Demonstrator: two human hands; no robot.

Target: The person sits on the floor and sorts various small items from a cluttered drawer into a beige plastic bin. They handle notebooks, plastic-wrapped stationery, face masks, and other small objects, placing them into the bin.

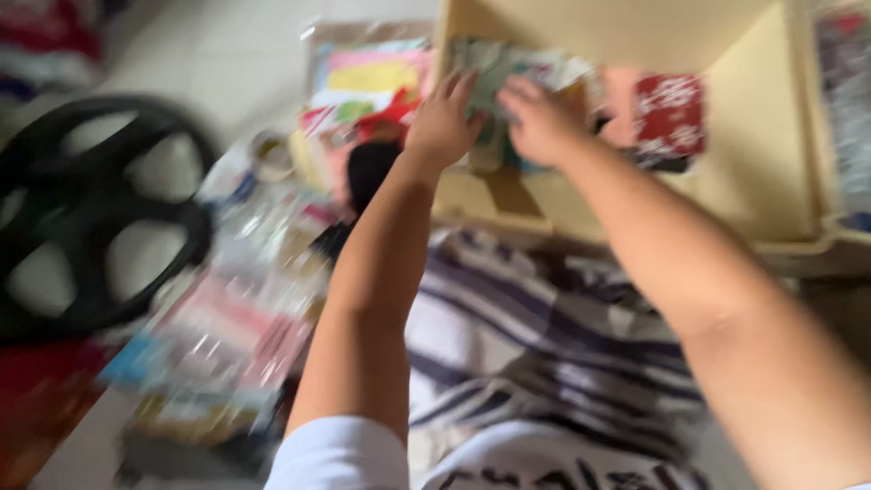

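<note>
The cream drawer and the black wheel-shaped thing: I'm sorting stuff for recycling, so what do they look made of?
The picture is blurred, so this is tentative. The drawer looks like moulded plastic: smooth cream walls, a rounded rim, a faint sheen. The wheel-shaped thing looks like matte black plastic or rubber, with thick even spokes. Both hands, left and right, rest on what looks like thin printed paper.

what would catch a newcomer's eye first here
Both bare hands, the left hand and right hand, press on a blurred stack of greenish paper cards inside a pale yellow drawer at the top. A big black spoked plastic ring lies at far left.
</note>
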